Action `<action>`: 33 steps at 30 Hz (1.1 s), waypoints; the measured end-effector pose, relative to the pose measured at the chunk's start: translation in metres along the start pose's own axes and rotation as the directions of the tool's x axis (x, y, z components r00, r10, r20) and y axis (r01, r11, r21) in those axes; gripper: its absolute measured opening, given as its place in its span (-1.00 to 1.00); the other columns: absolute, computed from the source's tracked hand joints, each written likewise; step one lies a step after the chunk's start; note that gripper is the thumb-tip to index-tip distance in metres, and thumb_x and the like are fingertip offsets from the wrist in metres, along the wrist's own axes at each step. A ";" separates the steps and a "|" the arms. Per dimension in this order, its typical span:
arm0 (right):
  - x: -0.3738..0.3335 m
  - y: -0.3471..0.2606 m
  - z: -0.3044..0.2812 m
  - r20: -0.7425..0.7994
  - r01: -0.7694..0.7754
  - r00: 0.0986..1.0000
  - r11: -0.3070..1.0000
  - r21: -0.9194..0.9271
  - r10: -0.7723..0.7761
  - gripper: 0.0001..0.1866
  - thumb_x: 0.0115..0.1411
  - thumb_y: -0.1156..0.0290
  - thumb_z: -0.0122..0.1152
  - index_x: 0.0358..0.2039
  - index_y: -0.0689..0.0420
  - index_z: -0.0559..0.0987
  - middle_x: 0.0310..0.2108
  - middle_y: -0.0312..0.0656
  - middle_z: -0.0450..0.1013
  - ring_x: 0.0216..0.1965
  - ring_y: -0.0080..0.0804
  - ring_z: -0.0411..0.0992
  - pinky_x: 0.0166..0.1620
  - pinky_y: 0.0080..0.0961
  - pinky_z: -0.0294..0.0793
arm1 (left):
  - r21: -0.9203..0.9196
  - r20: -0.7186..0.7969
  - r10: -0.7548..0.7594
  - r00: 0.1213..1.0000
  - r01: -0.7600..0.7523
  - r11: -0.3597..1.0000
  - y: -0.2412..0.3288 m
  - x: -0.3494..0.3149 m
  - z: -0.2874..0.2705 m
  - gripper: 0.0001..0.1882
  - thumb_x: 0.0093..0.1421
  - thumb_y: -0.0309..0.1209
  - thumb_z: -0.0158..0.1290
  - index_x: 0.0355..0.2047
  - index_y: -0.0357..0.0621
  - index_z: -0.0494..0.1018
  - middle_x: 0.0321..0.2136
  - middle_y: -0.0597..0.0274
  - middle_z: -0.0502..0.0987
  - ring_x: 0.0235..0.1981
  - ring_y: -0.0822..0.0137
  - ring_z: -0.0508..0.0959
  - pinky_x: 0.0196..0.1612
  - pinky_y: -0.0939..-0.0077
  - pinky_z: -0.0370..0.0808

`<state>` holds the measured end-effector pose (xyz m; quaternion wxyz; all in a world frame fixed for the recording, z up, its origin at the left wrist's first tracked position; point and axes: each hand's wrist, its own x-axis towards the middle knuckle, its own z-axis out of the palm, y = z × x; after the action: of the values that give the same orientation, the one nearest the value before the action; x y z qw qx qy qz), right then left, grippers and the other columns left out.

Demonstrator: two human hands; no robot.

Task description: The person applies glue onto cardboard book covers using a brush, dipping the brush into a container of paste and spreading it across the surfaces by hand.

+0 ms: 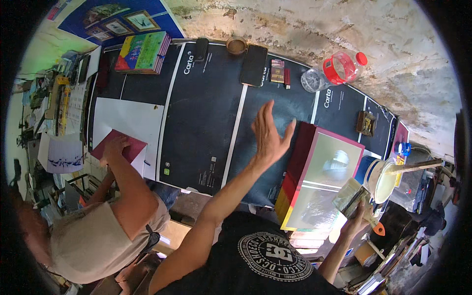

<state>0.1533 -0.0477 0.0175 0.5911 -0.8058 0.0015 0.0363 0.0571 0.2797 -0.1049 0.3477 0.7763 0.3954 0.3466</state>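
Note:
My left hand [271, 135] is raised over the dark tabletop [206, 118], fingers apart and holding nothing. Just right of it lies a stack of maroon-edged covers [322, 177]; the top one has two pale, shiny panels divided by a white line. My right hand [358, 220] grips a wide flat brush [350, 197] by its handle, whose orange end pokes out below the fingers. The brush head is beside the stack's right edge; whether it touches is unclear. Close behind the brush stands a tub of pale paste [384, 183] with a wooden stick [415, 166] across it.
At left, a co-worker's hand [117, 146] rests on a maroon cover [129, 142] over a white sheet [128, 115]. Along the back are colourful books [143, 52], a phone [254, 65], a cigarette pack [277, 72], a tipped plastic bottle [337, 71] and an ashtray [366, 123].

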 end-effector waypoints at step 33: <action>0.077 0.014 -0.073 0.470 -0.544 0.836 0.546 0.637 0.284 -0.43 0.35 0.24 0.13 0.35 0.02 0.32 0.38 -0.21 0.20 0.34 -0.25 0.19 0.35 -0.22 0.18 | 0.292 0.073 -0.537 0.840 0.497 0.817 -0.039 -0.245 -0.143 -0.17 0.16 0.00 0.20 0.26 -0.29 0.19 0.11 -0.23 0.32 0.17 -0.20 0.37 0.16 -0.07 0.34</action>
<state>0.2339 -0.1179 0.0213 0.8348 -0.4474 0.1155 0.2993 -0.1830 0.1250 -0.1269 0.3526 0.7021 0.6061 0.1235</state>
